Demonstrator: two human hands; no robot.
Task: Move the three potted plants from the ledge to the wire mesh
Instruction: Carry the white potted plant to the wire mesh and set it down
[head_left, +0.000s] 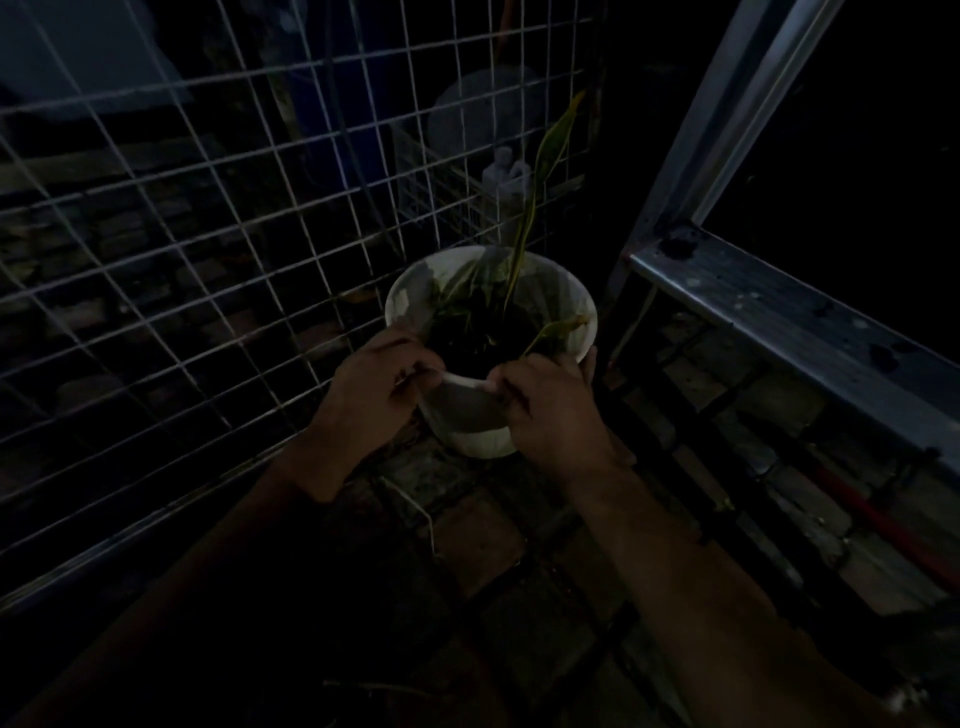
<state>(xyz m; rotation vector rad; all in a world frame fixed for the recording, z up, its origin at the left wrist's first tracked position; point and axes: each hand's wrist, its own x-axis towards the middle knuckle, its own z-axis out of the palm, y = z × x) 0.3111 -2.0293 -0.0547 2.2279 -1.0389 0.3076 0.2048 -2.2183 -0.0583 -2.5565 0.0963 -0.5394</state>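
A: Nearest the camera, what are the two hands doing?

B: The left hand (371, 397) and the right hand (553, 410) are both gripping the near rim of one white pot (470, 415), fingers curled closed over its edge, the thumbs lying on the outer wall.

A: And where is the pot sitting?

B: It is standing upright on the brick floor (483, 535), just beside the foot of the wire mesh (208, 223); whether its far wall is touching the wires is too dark to tell.

A: Which step is this, judging from the layout?

B: One pot appears to be arriving at the mesh, being set down or nudged into place. The next move is probably calling for both hands to open and turn toward the metal ledge (789, 322) on the right.

A: Counts?

B: Two hands, one potted plant with one tall leaf (540, 171) rising before the grid, one mesh panel, one ledge. No other pots are showing; beyond the mesh a small pale figurine (506, 171) is standing in shadow
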